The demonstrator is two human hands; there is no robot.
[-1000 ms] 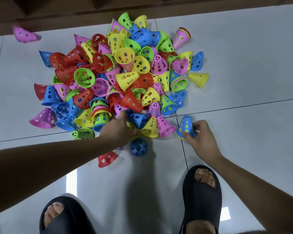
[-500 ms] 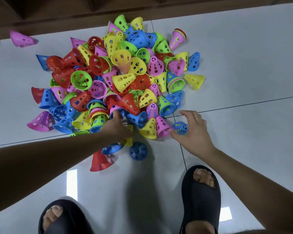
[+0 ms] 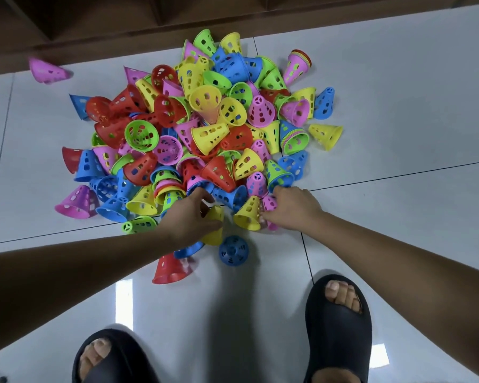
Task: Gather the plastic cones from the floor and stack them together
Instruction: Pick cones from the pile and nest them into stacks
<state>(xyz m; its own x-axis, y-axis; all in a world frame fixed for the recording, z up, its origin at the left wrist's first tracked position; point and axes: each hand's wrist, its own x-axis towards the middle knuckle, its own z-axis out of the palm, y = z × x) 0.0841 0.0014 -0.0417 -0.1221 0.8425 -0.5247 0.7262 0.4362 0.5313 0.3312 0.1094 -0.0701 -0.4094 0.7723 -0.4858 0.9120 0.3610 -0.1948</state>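
At near edge of cone pile [image 3: 205,120]: left hand [image 3: 190,218] grips yellow cone [image 3: 215,234]; right hand [image 3: 293,208] curls round pink cone [image 3: 269,203].

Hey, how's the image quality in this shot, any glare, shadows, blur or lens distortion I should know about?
Head view: two white glare patches on the glossy floor, near the slippers; the person's soft shadow darkens the tiles between the feet; the wide lens bows the grout lines and stretches the forearms; the pile is sharp, the stray cone top left slightly soft.
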